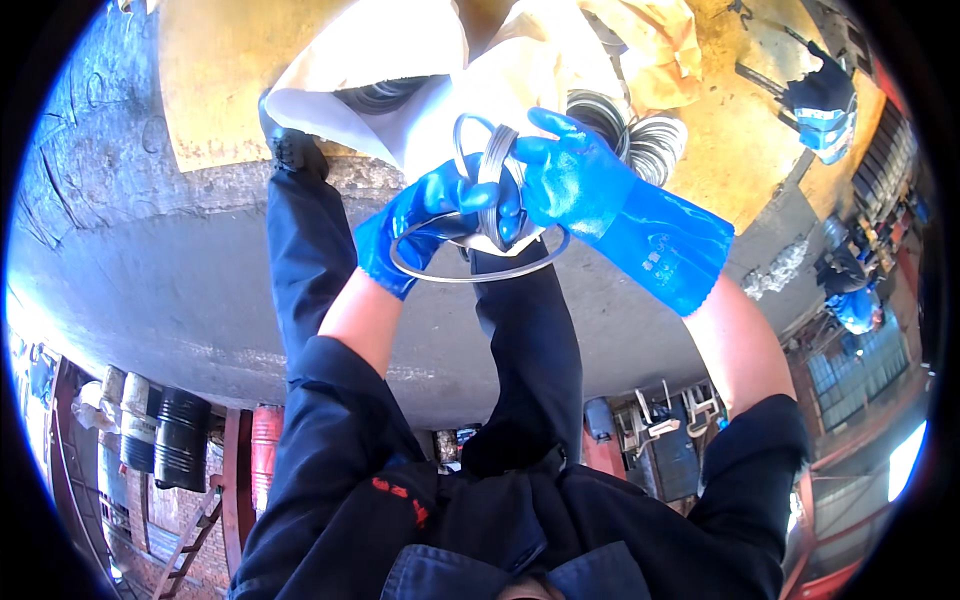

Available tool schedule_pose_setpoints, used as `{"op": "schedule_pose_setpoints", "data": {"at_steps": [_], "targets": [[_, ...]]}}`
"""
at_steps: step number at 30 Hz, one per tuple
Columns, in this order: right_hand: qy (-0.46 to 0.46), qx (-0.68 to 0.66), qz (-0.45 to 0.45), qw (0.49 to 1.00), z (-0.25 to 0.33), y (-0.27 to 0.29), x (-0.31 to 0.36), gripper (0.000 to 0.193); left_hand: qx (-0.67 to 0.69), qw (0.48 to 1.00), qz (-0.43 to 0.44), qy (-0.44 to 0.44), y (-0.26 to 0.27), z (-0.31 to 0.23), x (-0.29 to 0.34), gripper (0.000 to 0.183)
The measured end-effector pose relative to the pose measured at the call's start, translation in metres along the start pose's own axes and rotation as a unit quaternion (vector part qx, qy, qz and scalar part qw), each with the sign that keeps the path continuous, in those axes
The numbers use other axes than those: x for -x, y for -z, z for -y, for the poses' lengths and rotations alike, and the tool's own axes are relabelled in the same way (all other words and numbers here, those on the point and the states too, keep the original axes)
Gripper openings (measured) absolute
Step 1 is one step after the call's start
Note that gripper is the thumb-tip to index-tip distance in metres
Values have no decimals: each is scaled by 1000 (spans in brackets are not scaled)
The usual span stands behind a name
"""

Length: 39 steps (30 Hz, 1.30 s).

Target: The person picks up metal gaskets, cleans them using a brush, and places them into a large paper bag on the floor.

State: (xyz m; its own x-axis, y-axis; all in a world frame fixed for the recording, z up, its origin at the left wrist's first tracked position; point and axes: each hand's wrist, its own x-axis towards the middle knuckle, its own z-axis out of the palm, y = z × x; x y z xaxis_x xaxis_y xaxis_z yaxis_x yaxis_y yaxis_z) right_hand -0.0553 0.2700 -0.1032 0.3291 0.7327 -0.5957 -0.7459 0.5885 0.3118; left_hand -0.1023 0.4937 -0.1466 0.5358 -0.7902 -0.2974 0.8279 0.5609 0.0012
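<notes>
Both my hands wear long blue rubber gloves and are up in front of my body. My left hand (430, 215) wraps its fingers around a coil of grey metal wire (495, 165). From the opposite side my right hand (575, 180) closes on the same coil, its fingertips partly hidden behind the wire. One loose turn of the wire hangs below as a wide loop, passing in front of my left wrist. Behind the hands lies crumpled white sheeting (375, 55), and beside my right hand rest more wire coils (655, 145).
Yellowish sheets (215, 90) cover part of the grey floor (220, 290). Another coil (385, 95) shows under the white sheeting. Dark tools and a blue-and-white bundle (825, 110) lie at the far right. Black drums (180, 440) and a ladder (190, 540) stand at the lower left.
</notes>
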Motion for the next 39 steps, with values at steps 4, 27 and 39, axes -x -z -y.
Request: {"op": "schedule_pose_setpoints", "data": {"at_steps": [4, 27, 39], "targets": [[-61, -65, 5, 996, 9, 43, 3, 27, 29, 984, -174, -12, 17, 38, -14, 57], [239, 341, 20, 909, -26, 89, 18, 17, -963, 246, -108, 24, -16, -97, -11, 74], [-16, 986, -140, 91, -122, 127, 6, 33, -958, 35, 201, 200, 81, -86, -153, 46]]}}
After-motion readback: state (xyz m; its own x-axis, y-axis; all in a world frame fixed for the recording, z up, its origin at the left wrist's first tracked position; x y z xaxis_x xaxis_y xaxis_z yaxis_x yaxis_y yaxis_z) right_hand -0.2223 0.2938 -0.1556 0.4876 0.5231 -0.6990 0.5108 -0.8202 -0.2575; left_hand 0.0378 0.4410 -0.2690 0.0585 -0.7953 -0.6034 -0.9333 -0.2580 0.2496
